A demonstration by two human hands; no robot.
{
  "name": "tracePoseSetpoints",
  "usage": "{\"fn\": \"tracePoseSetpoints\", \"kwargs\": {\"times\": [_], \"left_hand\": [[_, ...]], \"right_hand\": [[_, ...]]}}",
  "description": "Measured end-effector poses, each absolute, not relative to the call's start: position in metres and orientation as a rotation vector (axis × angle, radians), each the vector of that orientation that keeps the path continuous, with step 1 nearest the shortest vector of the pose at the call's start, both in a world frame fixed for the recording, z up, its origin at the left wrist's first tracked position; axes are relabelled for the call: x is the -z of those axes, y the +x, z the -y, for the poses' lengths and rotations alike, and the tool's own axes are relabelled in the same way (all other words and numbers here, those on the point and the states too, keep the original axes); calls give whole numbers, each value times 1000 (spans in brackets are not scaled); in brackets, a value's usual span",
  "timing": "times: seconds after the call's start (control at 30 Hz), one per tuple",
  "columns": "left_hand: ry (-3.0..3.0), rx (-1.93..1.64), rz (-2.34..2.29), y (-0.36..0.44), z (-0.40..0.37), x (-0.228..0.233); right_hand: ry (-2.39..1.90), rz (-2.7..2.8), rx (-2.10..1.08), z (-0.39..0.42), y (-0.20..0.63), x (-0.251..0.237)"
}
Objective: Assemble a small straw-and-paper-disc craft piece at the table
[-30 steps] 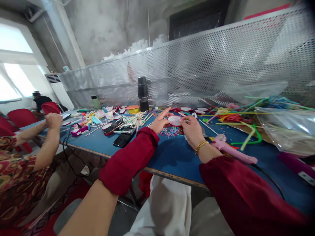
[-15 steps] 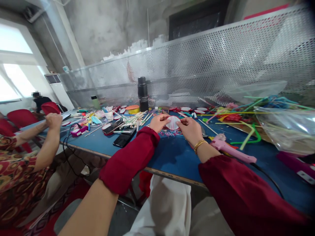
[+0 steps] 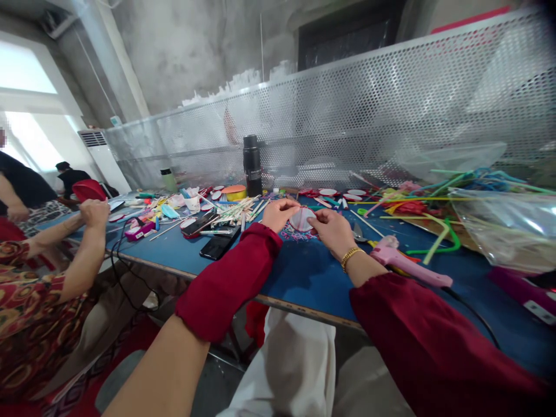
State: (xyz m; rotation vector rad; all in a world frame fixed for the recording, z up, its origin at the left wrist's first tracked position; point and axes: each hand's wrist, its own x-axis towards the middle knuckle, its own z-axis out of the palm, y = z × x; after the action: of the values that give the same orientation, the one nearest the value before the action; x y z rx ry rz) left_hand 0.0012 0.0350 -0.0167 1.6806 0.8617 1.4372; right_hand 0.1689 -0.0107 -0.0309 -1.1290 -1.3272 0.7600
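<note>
A flat white round disc (image 3: 303, 219), small as a palm, is held upright over the blue table between my hands. My right hand (image 3: 335, 233) pinches its right edge, the thumb lying on its face. At the upper left edge, the thumb and fingers of my left hand (image 3: 278, 216) are pressed together; what lies between them is too small to tell. A thin reddish line shows near the disc's top. Below it lies a pile of thin pink and white loops (image 3: 297, 235). To the right of my right hand rests a pink glue gun (image 3: 410, 265).
Across the table (image 3: 299, 278) lie a black phone (image 3: 219, 246), pale sticks (image 3: 238, 213) and coloured strips (image 3: 447, 231). A black bottle (image 3: 252, 168) stands by the perforated metal screen (image 3: 347, 121). At left sits a co-worker with raised hands (image 3: 94, 214); another person stands beyond.
The disc has turned, showing a plainer white face and less red rim. My left fingers have shifted to its upper edge. A standing person has come into view at far left.
</note>
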Motion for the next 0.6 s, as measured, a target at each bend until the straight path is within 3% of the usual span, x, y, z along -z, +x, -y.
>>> {"fn": "tracePoseSetpoints", "kwargs": {"times": [0.13,0.37,0.6], "left_hand": [[1670,-1372,-890,0,-33,15],[1717,-915,-822,-15,-27,7],[1808,-838,-676,-16,-37,14]], "right_hand": [[-1173,1273,-791,13,167,28],[-1105,1115,-769,9,169,27],[-1086,1129,-712,1,174,33]]}}
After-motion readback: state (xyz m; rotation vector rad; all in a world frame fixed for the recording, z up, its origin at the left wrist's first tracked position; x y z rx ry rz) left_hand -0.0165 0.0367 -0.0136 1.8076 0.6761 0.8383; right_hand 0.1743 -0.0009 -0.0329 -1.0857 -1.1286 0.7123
